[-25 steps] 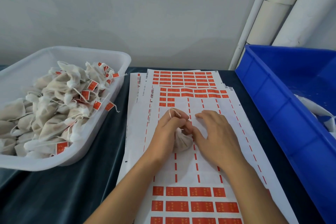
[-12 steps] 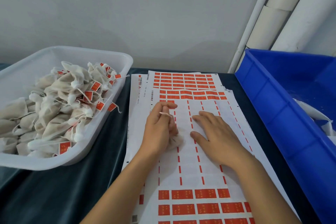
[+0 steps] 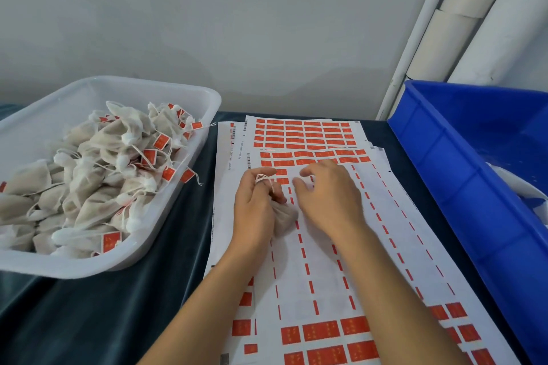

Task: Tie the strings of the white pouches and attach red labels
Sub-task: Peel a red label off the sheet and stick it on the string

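At the middle of the desk (image 3: pixel 124 314), on top of the label sheets (image 3: pixel 323 281), my left hand (image 3: pixel 255 210) grips a white pouch (image 3: pixel 284 218), fingers curled round its gathered neck. Its string (image 3: pixel 264 178) loops over my fingers at the top of that hand, and the pouch's round body sticks out toward 3 o'clock, resting on the paper. My right hand (image 3: pixel 329 201) sits just beside it at 3 o'clock, palm down on the sheet, fingers loosely bent, with thumb and forefinger tips close together near a red label (image 3: pixel 281 172) at the edge of the remaining rows. I cannot tell whether those tips are pinching anything.

Toward 12 o'clock from my hands, the sheets carry full rows of red labels; under my hands the rows are stripped down to thin red dashes, and more whole labels lie toward 6 o'clock. At 9 o'clock stands a white tub (image 3: pixel 189 216) heaped with tied pouches, many with red labels on their strings. At 3 o'clock a blue bin (image 3: pixel 462 204) sits on the desk, something white partly showing inside it. White pipes (image 3: pixel 462 24) run up the wall at 1 o'clock.
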